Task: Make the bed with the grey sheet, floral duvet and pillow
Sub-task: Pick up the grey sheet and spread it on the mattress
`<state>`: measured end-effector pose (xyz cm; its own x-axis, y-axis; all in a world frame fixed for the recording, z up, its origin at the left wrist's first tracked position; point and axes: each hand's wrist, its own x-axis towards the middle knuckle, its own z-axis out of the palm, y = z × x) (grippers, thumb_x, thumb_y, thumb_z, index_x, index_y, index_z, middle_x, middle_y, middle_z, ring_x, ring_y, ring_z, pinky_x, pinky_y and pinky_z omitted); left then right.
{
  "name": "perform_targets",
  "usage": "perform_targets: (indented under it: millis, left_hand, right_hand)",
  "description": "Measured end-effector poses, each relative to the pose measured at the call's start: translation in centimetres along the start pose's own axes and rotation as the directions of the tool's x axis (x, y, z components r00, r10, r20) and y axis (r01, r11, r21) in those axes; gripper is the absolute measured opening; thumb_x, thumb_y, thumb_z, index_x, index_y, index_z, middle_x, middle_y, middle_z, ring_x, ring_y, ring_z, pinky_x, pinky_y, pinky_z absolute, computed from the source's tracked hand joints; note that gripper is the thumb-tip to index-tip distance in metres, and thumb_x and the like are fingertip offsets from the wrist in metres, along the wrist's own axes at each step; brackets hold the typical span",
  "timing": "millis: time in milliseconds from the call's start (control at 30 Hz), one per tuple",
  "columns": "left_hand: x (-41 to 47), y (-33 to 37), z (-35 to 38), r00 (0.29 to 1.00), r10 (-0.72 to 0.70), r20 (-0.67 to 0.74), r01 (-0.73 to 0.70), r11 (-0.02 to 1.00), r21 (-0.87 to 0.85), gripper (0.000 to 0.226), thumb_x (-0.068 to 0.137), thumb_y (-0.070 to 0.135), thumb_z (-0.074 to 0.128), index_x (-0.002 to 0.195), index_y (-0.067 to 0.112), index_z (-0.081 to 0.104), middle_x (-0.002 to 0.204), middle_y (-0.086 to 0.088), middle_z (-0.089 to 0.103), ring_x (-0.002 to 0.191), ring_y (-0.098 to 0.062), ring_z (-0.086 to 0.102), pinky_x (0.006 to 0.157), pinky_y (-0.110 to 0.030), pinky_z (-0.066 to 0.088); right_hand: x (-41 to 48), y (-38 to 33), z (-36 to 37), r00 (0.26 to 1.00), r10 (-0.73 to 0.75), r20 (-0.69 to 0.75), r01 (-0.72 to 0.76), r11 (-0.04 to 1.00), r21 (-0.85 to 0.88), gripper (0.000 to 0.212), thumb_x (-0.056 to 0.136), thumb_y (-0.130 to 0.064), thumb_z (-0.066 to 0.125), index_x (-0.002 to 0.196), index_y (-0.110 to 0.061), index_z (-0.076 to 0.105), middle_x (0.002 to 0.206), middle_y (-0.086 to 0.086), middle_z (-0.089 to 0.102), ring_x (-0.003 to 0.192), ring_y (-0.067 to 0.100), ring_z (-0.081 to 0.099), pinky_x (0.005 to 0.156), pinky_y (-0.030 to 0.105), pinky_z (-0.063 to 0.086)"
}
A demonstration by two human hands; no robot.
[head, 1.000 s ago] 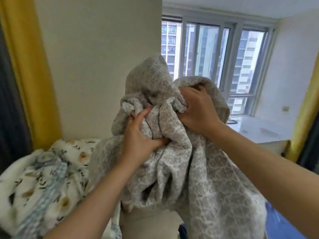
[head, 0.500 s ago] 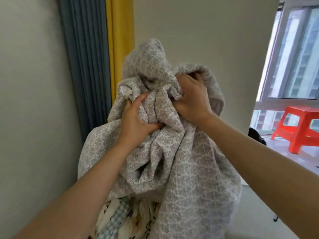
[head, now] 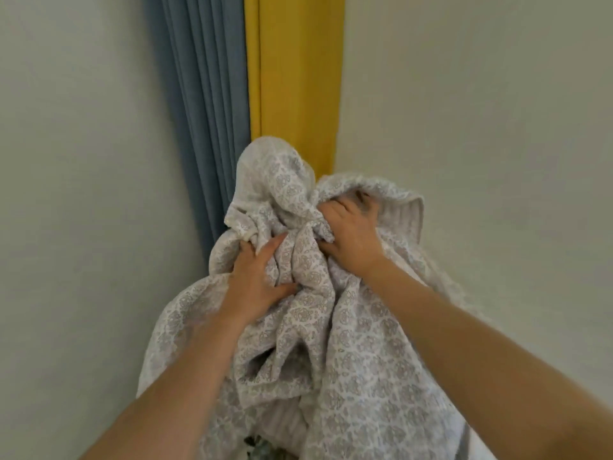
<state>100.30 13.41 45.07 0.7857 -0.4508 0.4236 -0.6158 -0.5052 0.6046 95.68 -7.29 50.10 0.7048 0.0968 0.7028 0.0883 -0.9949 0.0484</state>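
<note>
blue and yellow curtains [head: 252, 78] now fill the background, window gone, behind the bunched patterned grey sheet [head: 348, 343] both left hand [head: 257, 277] and right hand [head: 351, 237] grip.

We are reaching both bare arms forward and upward. Our left forearm [head: 185, 376] is rising from the lower left corner and our right forearm [head: 464, 333] from the lower right, the two converging toward the middle. Our left hand [head: 257, 280] is gripping a bunch of the grey sheet [head: 365, 376], thumb spread to the right, fingertips curling into folds. Our right hand [head: 351, 237], slightly higher and just beside it, is clutching the same cloth, its back facing us, fingers buried in fabric.
</note>
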Motion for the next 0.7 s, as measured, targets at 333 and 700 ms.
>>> perform_targets:
  millis: [333,700]
  left_hand:
    - [-0.4,-11.9,13.1,0.889,-0.382,0.254,0.198,0.819,0.538,0.079,0.081,0.079,0.037,0.130,0.066,-0.024,0.157,-0.014,-0.024,0.142,-0.031,-0.030,0.106,-0.062,-0.020]
    - [-2.6,-10.0,6.1,0.967,-0.196,0.160,0.191,0.980,0.046,0.077,0.084,0.037,0.071,0.142,0.055,0.023,0.161,0.005,0.006,0.148,-0.020,0.011,0.115,-0.054,0.024]
  right_hand:
    - [-7.9,3.0,22.1,0.713,0.263,0.650,-0.394,0.917,0.060,0.054,0.101,-0.037,0.038,0.150,-0.024,0.020,0.157,0.006,0.023,0.142,0.029,0.023,0.115,0.046,0.018]
    - [-6.1,-1.0,14.5,0.687,0.389,0.613,-0.486,0.874,-0.009,0.066,0.100,-0.027,0.040,0.154,-0.020,0.004,0.161,0.003,0.006,0.149,0.026,0.002,0.116,0.058,0.005]
